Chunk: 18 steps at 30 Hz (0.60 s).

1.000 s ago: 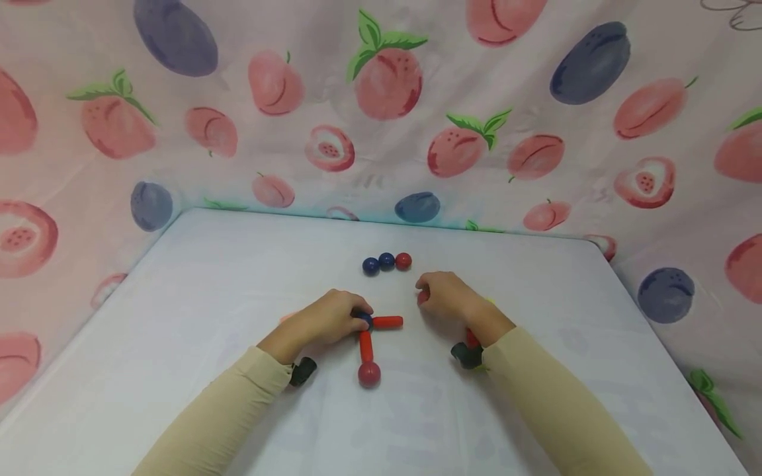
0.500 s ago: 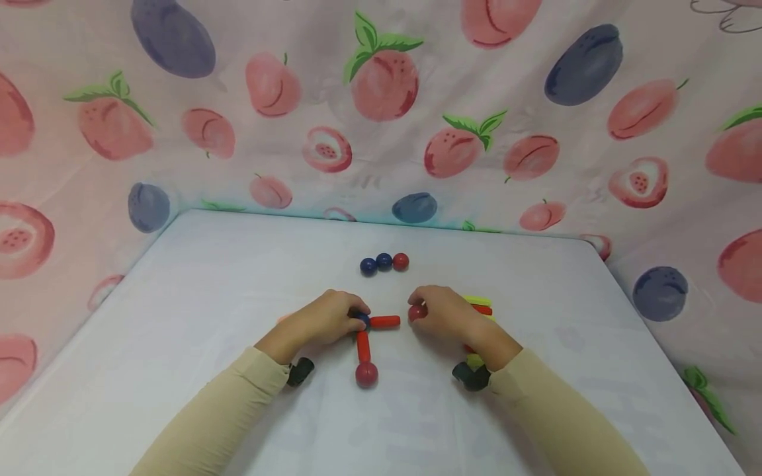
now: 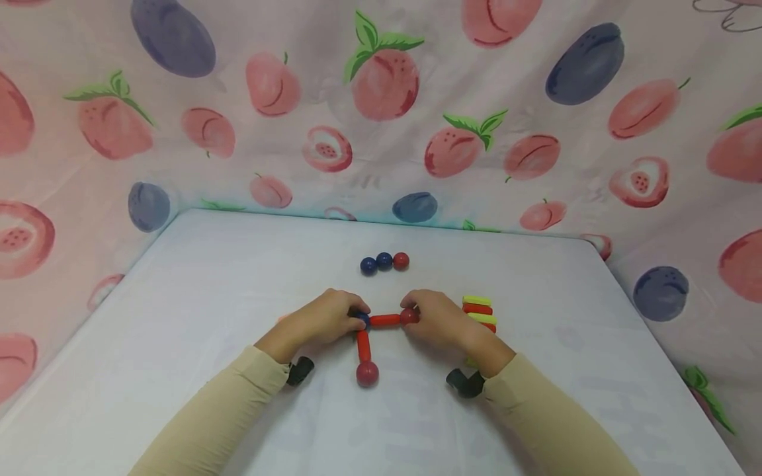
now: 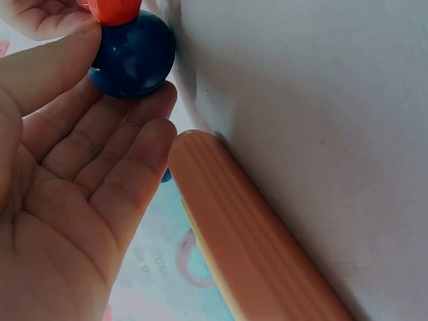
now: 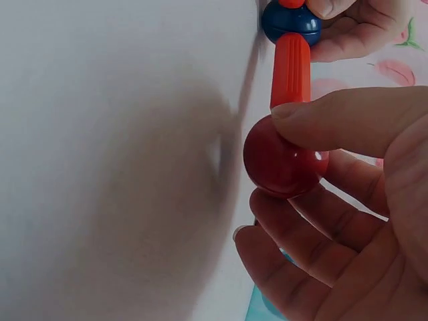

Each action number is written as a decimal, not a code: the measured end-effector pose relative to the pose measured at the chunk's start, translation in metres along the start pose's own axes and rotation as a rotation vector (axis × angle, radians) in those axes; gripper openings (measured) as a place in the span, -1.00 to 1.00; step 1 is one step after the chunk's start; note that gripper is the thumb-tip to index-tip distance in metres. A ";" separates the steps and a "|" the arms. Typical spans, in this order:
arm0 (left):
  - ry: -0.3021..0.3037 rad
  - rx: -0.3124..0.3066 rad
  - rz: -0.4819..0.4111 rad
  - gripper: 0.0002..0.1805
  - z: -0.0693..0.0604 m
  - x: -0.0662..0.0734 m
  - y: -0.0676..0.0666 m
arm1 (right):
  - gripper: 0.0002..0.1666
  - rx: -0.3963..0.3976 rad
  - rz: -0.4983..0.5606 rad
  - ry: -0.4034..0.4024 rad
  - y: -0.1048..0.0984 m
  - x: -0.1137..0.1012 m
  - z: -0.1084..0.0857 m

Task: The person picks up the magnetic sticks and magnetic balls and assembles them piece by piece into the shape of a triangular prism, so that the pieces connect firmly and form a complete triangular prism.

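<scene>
In the head view my left hand [image 3: 321, 320] pinches a blue ball [image 4: 137, 53] between thumb and fingers. Two red rods join that ball: one rod [image 3: 385, 320] points right, the other rod [image 3: 364, 347] points toward me and ends in a red ball [image 3: 367, 374]. My right hand [image 3: 437, 320] grips a second red ball [image 5: 281, 160] by thumb and fingertips. This ball meets the free end of the right-pointing rod. Beside my left fingers, the left wrist view has an orange ribbed stick [image 4: 241, 234], mostly hidden by that hand in the head view.
Two blue balls and a red ball [image 3: 401, 261] sit in a row farther back on the white table [image 3: 238, 264]. Several yellow and red rods [image 3: 478, 309] lie beside my right hand, partly covered by it. A fruit-patterned cloth [image 3: 381, 158] rises behind the table.
My right hand has moved down and left with the red ball, from apart to touching the rod's end. More of the yellow and red rods show. My left hand stays on the blue ball.
</scene>
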<state>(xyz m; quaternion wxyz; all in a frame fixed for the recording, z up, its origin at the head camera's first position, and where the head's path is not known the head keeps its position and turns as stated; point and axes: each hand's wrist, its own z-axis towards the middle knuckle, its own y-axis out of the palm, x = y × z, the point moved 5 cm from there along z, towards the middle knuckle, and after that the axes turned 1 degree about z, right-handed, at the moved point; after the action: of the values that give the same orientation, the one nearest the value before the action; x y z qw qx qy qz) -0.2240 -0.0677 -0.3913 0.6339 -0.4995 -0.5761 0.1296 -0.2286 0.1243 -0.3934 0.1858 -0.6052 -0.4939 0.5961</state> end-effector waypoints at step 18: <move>-0.016 -0.047 0.027 -0.83 0.000 0.005 -0.002 | -0.48 0.038 0.024 0.032 -0.001 0.007 -0.003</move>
<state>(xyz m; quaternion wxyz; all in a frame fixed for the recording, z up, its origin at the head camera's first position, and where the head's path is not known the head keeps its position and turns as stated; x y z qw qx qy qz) -0.2228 -0.0647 -0.3866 0.6156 -0.5210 -0.5771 0.1286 -0.2279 0.1315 -0.3963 0.1977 -0.6168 -0.4723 0.5979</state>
